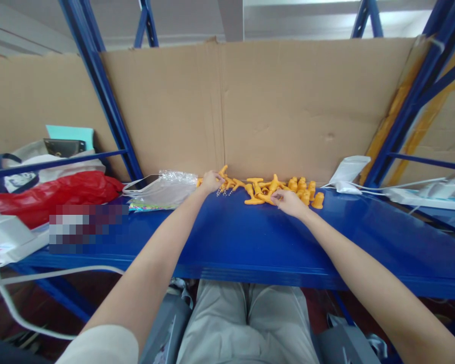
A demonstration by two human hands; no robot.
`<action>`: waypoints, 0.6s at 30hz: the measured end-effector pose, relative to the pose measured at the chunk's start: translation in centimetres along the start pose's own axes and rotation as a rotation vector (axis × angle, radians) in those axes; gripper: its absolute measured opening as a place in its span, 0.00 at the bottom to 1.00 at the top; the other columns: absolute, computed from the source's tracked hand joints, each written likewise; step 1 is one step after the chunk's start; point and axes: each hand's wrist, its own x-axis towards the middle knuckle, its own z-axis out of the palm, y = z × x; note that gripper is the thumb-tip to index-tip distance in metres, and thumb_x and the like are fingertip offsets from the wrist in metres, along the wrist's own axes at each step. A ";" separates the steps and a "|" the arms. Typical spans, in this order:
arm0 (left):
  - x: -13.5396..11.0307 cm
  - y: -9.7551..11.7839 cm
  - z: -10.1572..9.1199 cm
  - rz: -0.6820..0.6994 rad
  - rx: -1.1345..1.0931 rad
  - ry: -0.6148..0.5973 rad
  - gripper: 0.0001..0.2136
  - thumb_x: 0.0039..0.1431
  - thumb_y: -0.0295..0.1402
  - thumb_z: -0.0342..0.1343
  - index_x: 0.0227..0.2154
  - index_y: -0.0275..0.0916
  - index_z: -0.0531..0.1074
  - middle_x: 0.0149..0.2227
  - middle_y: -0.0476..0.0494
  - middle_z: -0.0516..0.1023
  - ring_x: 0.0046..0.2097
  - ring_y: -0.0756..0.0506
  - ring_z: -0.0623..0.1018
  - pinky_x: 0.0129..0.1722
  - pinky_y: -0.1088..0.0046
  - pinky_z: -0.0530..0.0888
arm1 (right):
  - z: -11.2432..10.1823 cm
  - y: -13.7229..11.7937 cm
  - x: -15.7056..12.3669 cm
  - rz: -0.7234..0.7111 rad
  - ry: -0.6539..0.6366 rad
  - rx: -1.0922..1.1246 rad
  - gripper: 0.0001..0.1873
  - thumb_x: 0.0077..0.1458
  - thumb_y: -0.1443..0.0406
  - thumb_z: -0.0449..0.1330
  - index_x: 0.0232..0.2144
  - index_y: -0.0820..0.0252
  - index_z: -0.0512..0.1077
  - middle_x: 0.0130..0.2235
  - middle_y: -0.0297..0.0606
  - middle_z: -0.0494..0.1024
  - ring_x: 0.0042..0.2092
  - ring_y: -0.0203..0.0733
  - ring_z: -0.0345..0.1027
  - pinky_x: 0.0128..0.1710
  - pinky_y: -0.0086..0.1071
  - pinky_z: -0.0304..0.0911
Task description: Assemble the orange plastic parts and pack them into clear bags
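At the back of the blue shelf lies a row of orange T-handled corkscrews. My left hand [211,181] is closed at the left end of the row, its fingers on an orange corkscrew [223,171]. Beside it, several metal spirals [225,192] point toward me. My right hand [290,202] pinches an orange T-shaped corkscrew piece [267,197] in the right part of the pile. More orange T-shaped pieces [254,201] lie just left of that hand. Behind and right of it stand several orange cup-shaped caps [302,184]. My fingers partly hide what they grip.
A cardboard panel [280,111] rises behind the blue shelf [250,242]. To the left lie clear plastic bags [170,188], a phone [146,182] and a red bag [68,194]. A white packet [349,172] and cables sit at right. Blue posts [109,106] frame the sides.
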 end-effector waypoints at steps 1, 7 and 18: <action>-0.3 -0.2 0.2 -0.020 0.028 -0.012 0.08 0.58 0.30 0.55 0.31 0.35 0.79 0.52 0.34 0.76 0.55 0.38 0.74 0.57 0.59 0.68 | 0.0 0.1 0.0 -0.009 -0.004 -0.009 0.07 0.52 0.67 0.58 0.23 0.57 0.72 0.27 0.36 0.77 0.32 0.42 0.71 0.36 0.36 0.68; -0.8 -0.2 1.6 -0.067 0.100 -0.072 0.07 0.56 0.29 0.56 0.31 0.35 0.79 0.46 0.32 0.79 0.52 0.38 0.76 0.53 0.62 0.70 | -0.2 -0.1 0.0 -0.012 -0.011 -0.034 0.08 0.52 0.68 0.57 0.23 0.57 0.72 0.27 0.36 0.77 0.32 0.42 0.71 0.38 0.36 0.67; -2.1 1.3 2.2 -0.057 0.260 -0.115 0.10 0.61 0.30 0.51 0.42 0.34 0.74 0.54 0.32 0.73 0.59 0.38 0.69 0.58 0.62 0.65 | -0.4 -0.3 -0.1 -0.011 -0.015 -0.067 0.10 0.53 0.69 0.56 0.22 0.58 0.73 0.26 0.37 0.76 0.34 0.43 0.71 0.40 0.37 0.66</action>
